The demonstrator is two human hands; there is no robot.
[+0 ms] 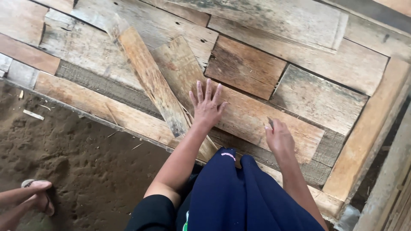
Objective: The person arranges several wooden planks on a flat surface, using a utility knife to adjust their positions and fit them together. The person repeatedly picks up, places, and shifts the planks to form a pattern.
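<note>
My left hand lies flat with fingers spread on a long light wooden plank that runs diagonally across the platform. My right hand rests on the same plank further right, fingers closed on a small dark thin object that sticks up above the knuckles; its kind is too small to tell. A narrower weathered plank lies tilted just left of my left hand. My dark blue clothed legs fill the bottom middle.
The platform is made of mixed old boards, with a pale frame board along its right edge. Dirt ground lies at lower left. Another person's foot in a sandal stands at the bottom left corner.
</note>
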